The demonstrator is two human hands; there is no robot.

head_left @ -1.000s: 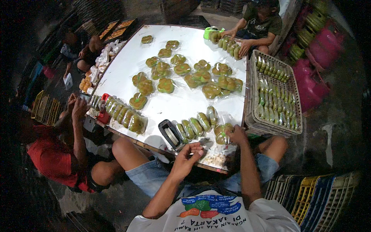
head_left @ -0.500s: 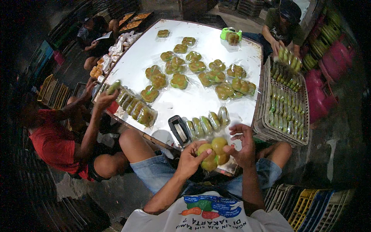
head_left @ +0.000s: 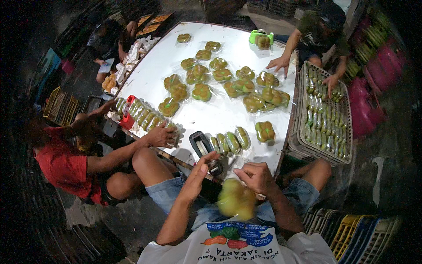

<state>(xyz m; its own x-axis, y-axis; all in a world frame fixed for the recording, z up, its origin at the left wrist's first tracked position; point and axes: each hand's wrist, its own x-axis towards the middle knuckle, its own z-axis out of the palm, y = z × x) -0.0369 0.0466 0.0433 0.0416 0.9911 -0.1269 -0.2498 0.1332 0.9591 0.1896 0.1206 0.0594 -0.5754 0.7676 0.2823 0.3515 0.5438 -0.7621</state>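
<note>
A clear plastic bag of green, lobed buns [head_left: 237, 200] hangs over my lap, smeared by motion. My right hand [head_left: 257, 177] is closed above it at the bag's upper part; the exact grip is hard to see. My left hand [head_left: 196, 178] is open, fingers stretched out, on the other side of the bag and close to a black tape dispenser [head_left: 201, 144]. Beyond the dispenser, several bagged buns [head_left: 231, 141] stand on edge in a row. One bag of buns [head_left: 265, 131] lies flat to their right.
Many bagged buns [head_left: 201, 92] lie across the white table [head_left: 145, 83]. A green tape dispenser [head_left: 255, 36] stands at the far edge. At right, a crate [head_left: 300, 127] holds packed buns, with a co-worker's hand [head_left: 332, 82] in it. A red-sleeved co-worker's hand [head_left: 162, 135] touches another row at left.
The bag has dropped toward my lap; my left hand has let go, and my right hand has closed. One bag now lies flat by the row. The right co-worker reaches over the table.
</note>
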